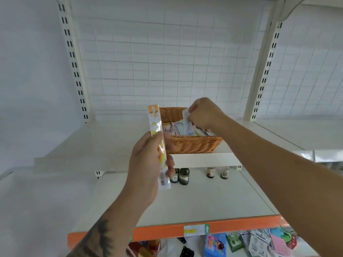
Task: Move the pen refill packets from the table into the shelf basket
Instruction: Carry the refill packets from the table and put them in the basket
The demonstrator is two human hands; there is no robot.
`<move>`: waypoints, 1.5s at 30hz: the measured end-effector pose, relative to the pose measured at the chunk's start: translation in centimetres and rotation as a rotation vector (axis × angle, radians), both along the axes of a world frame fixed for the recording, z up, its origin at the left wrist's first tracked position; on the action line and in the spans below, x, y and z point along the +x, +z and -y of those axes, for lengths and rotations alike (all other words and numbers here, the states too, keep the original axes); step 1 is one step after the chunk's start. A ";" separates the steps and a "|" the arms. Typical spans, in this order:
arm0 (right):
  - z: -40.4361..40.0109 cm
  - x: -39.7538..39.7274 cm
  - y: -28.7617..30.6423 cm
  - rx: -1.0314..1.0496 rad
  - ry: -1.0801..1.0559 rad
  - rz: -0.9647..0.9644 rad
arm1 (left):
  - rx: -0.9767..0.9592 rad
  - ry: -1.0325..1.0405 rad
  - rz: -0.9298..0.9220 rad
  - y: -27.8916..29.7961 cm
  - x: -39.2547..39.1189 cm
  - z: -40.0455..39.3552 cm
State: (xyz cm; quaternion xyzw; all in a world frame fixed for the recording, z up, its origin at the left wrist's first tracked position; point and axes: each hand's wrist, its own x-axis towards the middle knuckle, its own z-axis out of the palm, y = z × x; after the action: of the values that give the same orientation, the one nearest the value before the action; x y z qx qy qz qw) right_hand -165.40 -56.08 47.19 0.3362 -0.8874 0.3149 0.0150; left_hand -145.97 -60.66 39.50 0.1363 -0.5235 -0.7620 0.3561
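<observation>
While the right hand (202, 113) is down inside the wicker basket (193, 144), its fingers curled and pinching a pale refill packet (186, 121) by the top edge, the left hand (148, 160) waits just in front of the basket's near-left corner, thumb and fingers wrapped round a yellow refill packet (157, 145) held upright. Under the right hand, more packets (176, 127) already lean in a row against one another. The basket sits at the front edge of the upper shelf (111, 141), beyond both hands; below the left hand, small dark bottles (182, 176) stand on the lower shelf. Nearer the body than both forearms, assorted packets (256, 242) lie on a surface under the orange shelf edge (167, 231), which may be the worktop, though I cannot tell for certain.

The step in hand looks to be seating the pale packet among the others. To do it well, the right hand should slide it down alongside its neighbours rather than drop it, so the row stays leaning one way and leaves room. Letting go only once the bottom edge rests should stop it toppling. The left hand would do best to keep the yellow packet upright and clear of the rim until the right hand lifts away, then bring it over the near wall into the free space on the left side.
</observation>
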 end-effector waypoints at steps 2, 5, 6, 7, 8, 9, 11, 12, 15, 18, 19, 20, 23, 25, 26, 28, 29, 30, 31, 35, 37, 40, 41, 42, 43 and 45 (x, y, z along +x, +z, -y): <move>1.8 -0.6 -0.8 0.100 -0.020 -0.051 | -0.007 -0.008 0.009 -0.4 0.1 0.8; 3.8 -0.9 -1.5 0.228 -0.024 -0.087 | -0.006 0.002 0.021 -1.0 0.2 2.0; 4.2 -0.9 -1.6 0.302 -0.017 -0.115 | -0.013 0.000 0.024 -1.2 0.3 2.3; 4.5 -0.7 -1.8 0.368 -0.012 -0.149 | -0.025 -0.002 0.024 -1.3 0.3 2.5; 4.5 -0.5 -1.9 0.412 -0.018 -0.184 | -0.041 -0.002 0.022 -1.4 0.3 2.7; 4.5 -0.4 -1.9 0.428 -0.031 -0.219 | -0.059 0.004 0.021 -1.5 0.2 2.9; 4.1 -0.3 -1.7 0.361 -0.050 -0.264 | -0.089 0.018 0.020 -1.3 0.0 3.1; 3.7 0.0 -1.4 0.286 -0.047 -0.266 | -0.092 0.018 0.017 -1.1 -0.1 3.1; 1.5 1.7 -0.4 0.012 0.022 -0.245 | -0.047 0.022 0.008 -0.2 -0.5 2.7; -2.2 5.2 -0.8 -0.308 0.160 -0.243 | -0.022 0.078 0.060 0.7 -0.8 1.7; -3.4 6.1 -1.7 -0.403 0.204 -0.220 | -0.016 0.099 0.076 0.9 -0.9 1.3; -4.6 6.8 -2.8 -0.482 0.240 -0.186 | -0.010 0.115 0.088 1.0 -1.0 0.9; -7.0 8.5 -6.4 -0.626 0.335 -0.145 | -0.012 0.129 0.093 1.0 -1.3 0.1; -7.4 9.4 -8.3 -0.645 0.411 -0.168 | -0.022 0.105 0.061 1.1 -1.4 -0.6; -7.5 9.6 -9.0 -0.651 0.438 -0.189 | -0.019 0.079 0.044 1.2 -1.4 -1.1; -7.5 9.8 -9.8 -0.680 0.448 -0.219 | -0.005 0.011 0.013 1.5 -1.3 -2.0; -7.5 9.8 -9.9 -0.704 0.434 -0.210 | -0.015 -0.014 0.008 1.5 -1.3 -2.6; -7.6 9.7 -9.8 -0.734 0.422 -0.198 | -0.039 -0.020 0.013 1.5 -1.3 -2.9; -7.7 9.6 -9.7 -0.761 0.415 -0.193 | -0.058 -0.018 0.016 1.7 -1.3 -3.3; -7.7 9.1 -8.8 -0.786 0.429 -0.136 | -0.113 0.010 0.008 2.6 -1.2 -3.6; -7.5 8.8 -7.9 -0.806 0.451 -0.067 | -0.329 0.120 0.062 2.8 -1.0 -2.9; -7.1 8.1 -6.2 -0.837 0.447 0.131 | -0.836 0.389 0.286 1.7 -0.2 0.0; -6.9 7.6 -5.4 -0.809 0.419 0.158 | -0.987 0.488 0.385 1.1 0.4 1.2; -6.6 7.0 -4.7 -0.772 0.378 0.171 | -1.099 0.579 0.479 0.4 0.9 2.3; -6.0 6.3 -3.9 -0.748 0.335 0.204 | -1.176 0.649 0.572 -0.4 1.4 3.4; -4.6 4.6 -2.1 -0.717 0.261 0.331 | -1.289 0.700 0.758 -2.2 1.9 4.9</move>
State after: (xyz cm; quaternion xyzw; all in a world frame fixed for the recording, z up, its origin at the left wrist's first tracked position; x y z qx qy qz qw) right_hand -160.82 -51.46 45.13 0.3642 -0.6618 0.6532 -0.0515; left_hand -144.09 -65.60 37.26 0.3085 -0.8698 -0.0593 0.3805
